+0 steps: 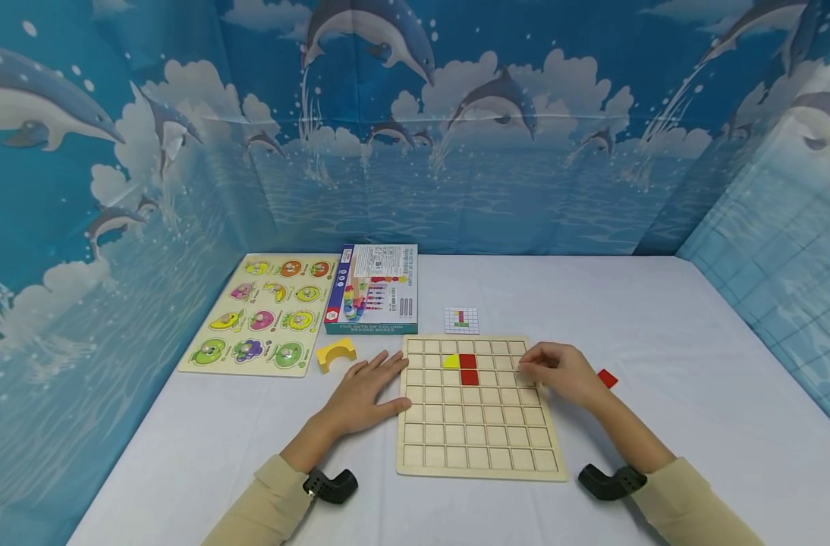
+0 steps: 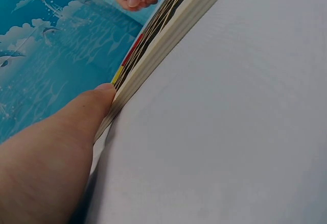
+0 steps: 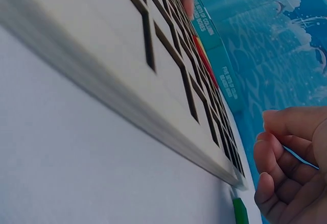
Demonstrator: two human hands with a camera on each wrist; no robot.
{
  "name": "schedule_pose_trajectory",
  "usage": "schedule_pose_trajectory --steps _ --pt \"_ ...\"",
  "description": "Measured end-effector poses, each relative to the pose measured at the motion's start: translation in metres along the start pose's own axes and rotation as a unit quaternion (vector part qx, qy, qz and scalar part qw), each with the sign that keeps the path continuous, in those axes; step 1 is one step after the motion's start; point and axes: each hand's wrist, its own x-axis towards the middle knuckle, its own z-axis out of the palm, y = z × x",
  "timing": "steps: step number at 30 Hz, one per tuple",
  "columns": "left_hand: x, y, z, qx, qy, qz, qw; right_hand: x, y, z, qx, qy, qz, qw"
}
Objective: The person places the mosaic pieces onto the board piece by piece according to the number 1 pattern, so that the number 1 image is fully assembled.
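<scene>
A light wooden grid board point(image 1: 483, 478) lies flat on the table. Two red tiles point(image 1: 468, 369) sit in its cells, one above the other, with a yellow tile point(image 1: 451, 362) beside the upper one. My left hand point(image 1: 366, 394) is spread at the board's left edge, fingertips and thumb resting right at the rim. Over the right edge hovers my right hand point(image 1: 561, 371), fingers loosely bent, with nothing showing between them in the right wrist view. A red piece point(image 1: 607, 378) lies on the table behind that hand; a green piece point(image 3: 240, 211) shows near the board's corner.
Behind the board lies a small grid card point(image 1: 461, 320) with a coloured pattern. At the back left are a boxed toy set point(image 1: 381, 292) and a fruit puzzle board point(image 1: 254, 341). A yellow arch block point(image 1: 336, 353) lies near my left hand. Dolphin-print curtains point(image 1: 456, 189) surround the table.
</scene>
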Motion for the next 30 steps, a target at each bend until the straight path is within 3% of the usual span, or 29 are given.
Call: schedule_pose_trajectory --steps 18,30 --pt "0.000 0.000 0.001 0.000 0.001 -0.001 1.0000 -0.012 0.015 -0.031 -0.006 0.056 0.012 0.998" --pt "0.000 0.000 0.000 0.002 -0.003 -0.003 1.0000 -0.015 0.031 -0.057 -0.023 0.111 0.078 0.991"
